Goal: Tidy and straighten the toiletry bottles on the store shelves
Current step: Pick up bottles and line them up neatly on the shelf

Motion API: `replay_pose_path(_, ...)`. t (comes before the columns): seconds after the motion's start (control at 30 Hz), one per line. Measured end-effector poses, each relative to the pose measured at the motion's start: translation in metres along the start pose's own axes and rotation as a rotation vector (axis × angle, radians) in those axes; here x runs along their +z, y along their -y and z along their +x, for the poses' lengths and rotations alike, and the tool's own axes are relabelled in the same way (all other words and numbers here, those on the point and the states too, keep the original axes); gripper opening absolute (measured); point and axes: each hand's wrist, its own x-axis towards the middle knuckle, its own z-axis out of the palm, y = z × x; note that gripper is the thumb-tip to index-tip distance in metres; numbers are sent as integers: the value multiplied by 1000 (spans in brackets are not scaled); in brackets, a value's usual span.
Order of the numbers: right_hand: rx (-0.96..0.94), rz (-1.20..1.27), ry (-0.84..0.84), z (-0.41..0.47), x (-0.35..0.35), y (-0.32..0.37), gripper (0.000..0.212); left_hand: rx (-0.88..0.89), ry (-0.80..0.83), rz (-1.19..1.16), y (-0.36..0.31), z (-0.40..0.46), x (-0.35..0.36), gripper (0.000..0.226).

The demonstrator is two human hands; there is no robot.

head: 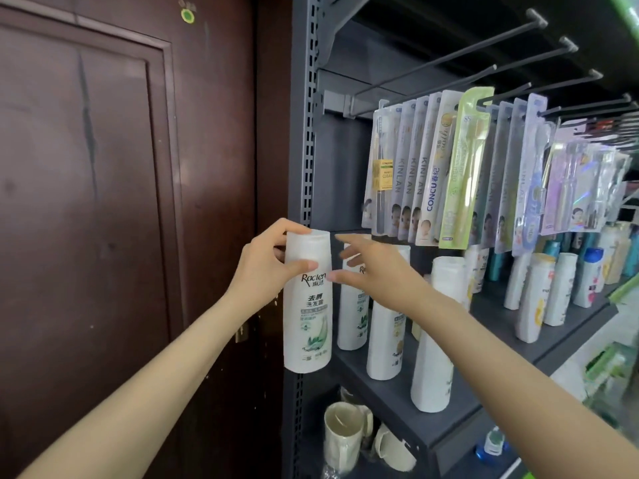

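Note:
My left hand (266, 264) grips a white shampoo bottle (307, 319) with a green leaf label by its cap, holding it in the air just off the left end of the dark shelf (380, 382). My right hand (377, 271) reaches toward it with fingers spread and straight, the thumb tip touching or nearly touching the bottle's shoulder. Behind that hand stands a second matching white bottle (352, 319) on the shelf. More white bottles (383, 344) (432, 357) stand in a row toward the right.
Packaged toothbrushes (432, 167) hang from hooks above the shelf. Further bottles (553, 288) line the shelf to the right. Cream cups (342, 433) sit on the shelf below. A dark brown door (103, 202) is on the left, beside the perforated shelf upright (307, 115).

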Motion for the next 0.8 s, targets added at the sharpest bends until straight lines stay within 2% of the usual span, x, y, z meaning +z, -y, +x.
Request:
replay_pose_path(0.1,17,298,103,-2,26,11,57,17,22,-67,-9,-11,-10,38)
replay_pose_path(0.23,52,680,71,-8,46,21,41,-6,51,-109,-13,-22,-23,39)
replay_pose_path(0.5,118,960,26,-15,75,38,36,-205,140,-230,-1,-53,-48,57)
replay_pose_path(0.67,208,1185,-116,-13,84,41,36,-281,230,-106,25,-79,-59,41)
replay_pose_path(0.8,298,1335,-181,-13,91,39,33,-332,352,-4,44,-93,-73,43)
